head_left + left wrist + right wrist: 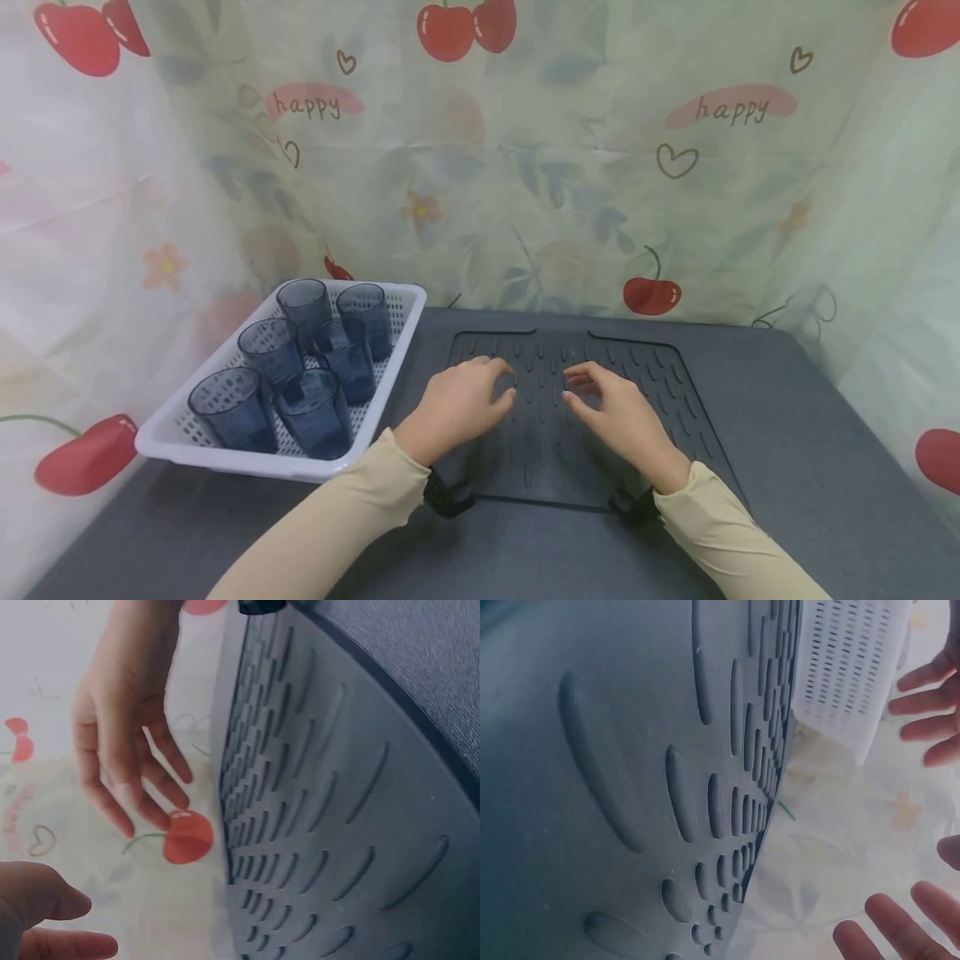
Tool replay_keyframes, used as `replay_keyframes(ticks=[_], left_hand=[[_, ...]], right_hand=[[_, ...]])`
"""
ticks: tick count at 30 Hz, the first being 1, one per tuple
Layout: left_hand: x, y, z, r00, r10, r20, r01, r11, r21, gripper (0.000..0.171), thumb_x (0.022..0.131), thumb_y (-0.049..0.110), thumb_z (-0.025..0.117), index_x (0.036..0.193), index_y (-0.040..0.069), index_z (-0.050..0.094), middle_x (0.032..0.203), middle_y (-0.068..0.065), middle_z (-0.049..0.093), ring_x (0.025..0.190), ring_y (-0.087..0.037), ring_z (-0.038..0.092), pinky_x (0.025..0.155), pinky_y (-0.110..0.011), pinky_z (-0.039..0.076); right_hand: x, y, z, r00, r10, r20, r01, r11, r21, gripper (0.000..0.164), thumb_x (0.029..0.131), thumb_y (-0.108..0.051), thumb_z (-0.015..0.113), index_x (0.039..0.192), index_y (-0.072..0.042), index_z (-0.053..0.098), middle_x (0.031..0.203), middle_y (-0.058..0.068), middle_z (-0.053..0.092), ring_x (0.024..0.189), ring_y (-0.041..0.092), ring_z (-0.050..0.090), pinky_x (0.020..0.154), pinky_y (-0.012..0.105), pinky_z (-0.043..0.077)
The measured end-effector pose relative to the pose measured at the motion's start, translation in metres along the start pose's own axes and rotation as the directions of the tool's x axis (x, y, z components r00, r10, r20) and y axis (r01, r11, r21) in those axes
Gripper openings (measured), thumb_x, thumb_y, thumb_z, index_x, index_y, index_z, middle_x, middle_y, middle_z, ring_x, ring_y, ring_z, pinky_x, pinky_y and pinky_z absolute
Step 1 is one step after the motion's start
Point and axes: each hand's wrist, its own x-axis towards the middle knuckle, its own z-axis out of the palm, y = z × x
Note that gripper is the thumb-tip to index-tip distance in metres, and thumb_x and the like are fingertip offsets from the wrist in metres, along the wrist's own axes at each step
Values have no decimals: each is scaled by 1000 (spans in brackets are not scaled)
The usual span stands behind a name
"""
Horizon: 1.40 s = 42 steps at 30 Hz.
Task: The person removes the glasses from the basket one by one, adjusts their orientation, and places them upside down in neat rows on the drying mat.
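Both hands hover over a dark ribbed drying mat [543,450] that lies on the table. My left hand [463,402], fingers loosely bent, holds nothing above the mat's left part. Facing it across a gap, my right hand [621,412] is likewise relaxed and holds nothing. In the left wrist view the right hand [127,727] hangs with its fingers apart. The right wrist view shows fingers of both hands at its right side, clear of the mat [652,787]. Left of the hands, several blue-tinted glasses [315,417] stand in a white plastic basket [390,375].
The dark grey table [810,417] reaches past the mat on the right and in front. A printed curtain [480,183] with cherries closes off the back and sides. The basket's perforated wall [847,667] also appears in the right wrist view.
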Motion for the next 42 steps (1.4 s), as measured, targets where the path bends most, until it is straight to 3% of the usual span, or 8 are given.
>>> replay_keyframes(ticks=[7, 10, 13, 18, 21, 29, 39, 42], left_hand=[[-14, -5, -32, 997, 12, -77, -16, 999, -48, 32, 96, 36, 57, 123, 19, 63, 118, -4, 65, 60, -10, 56, 46, -26, 42], [-18, -11, -49, 992, 1, -126, -10, 997, -76, 32, 96, 35, 57, 124, 20, 62, 118, -2, 64, 73, -12, 62, 53, -28, 47], [-22, -20, -66, 985, -32, -172, 11, 992, -124, 32, 96, 33, 57, 125, 19, 62, 119, -2, 64, 97, -17, 64, 68, -35, 54], [-32, -41, -90, 965, -91, -247, 37, 976, -215, 37, 96, 31, 57, 131, 17, 57, 128, -6, 60, 111, -24, 61, 83, -46, 53], [-37, -55, -96, 939, -99, -330, 10, 965, -261, 39, 96, 26, 58, 133, 14, 55, 131, -9, 58, 114, -27, 60, 88, -48, 52], [-55, -89, -103, 839, -129, -528, -38, 955, -293, 40, 94, 13, 60, 133, 8, 54, 128, -15, 58, 116, -34, 57, 97, -50, 47], [-82, -126, -110, 738, -223, -636, 34, 955, -295, 42, 90, 7, 62, 131, 3, 56, 124, -21, 58, 118, -38, 52, 99, -53, 42], [-91, -138, -111, 719, -265, -642, 81, 950, -301, 43, 89, 8, 62, 131, 2, 55, 125, -23, 57, 118, -41, 51, 99, -55, 40]], right_hand=[[-3, 1, 0, 1000, -6, -5, 6, 997, 78, 38, 92, -29, 66, 127, -15, 57, 120, 6, 64, 110, 26, 62, 96, 48, 49], [-6, 2, 0, 1000, 3, -13, -1, 995, 98, 40, 92, -29, 67, 128, -14, 56, 120, 5, 64, 111, 25, 61, 97, 47, 49], [-8, 2, -1, 1000, -4, -19, 6, 994, 105, 42, 92, -29, 67, 129, -14, 56, 121, 5, 64, 111, 25, 61, 98, 47, 48], [-12, 3, -4, 1000, -10, -26, 13, 993, 121, 40, 91, -28, 68, 128, -16, 56, 123, 6, 64, 111, 26, 61, 97, 48, 48], [-14, 3, -4, 999, -9, -33, 13, 991, 135, 39, 91, -26, 69, 127, -17, 57, 122, 6, 64, 111, 26, 61, 97, 48, 48], [-19, 0, -4, 999, -20, -34, 24, 990, 137, 38, 90, -26, 69, 125, -18, 58, 122, 4, 64, 111, 25, 62, 96, 48, 49], [-22, -1, -3, 999, -26, -38, 31, 990, 140, 37, 90, -24, 69, 125, -16, 59, 124, 5, 64, 112, 27, 61, 95, 49, 49], [-21, -1, -3, 998, -33, -46, 39, 990, 138, 36, 90, -23, 69, 124, -16, 59, 123, 4, 64, 111, 26, 62, 94, 48, 50]])
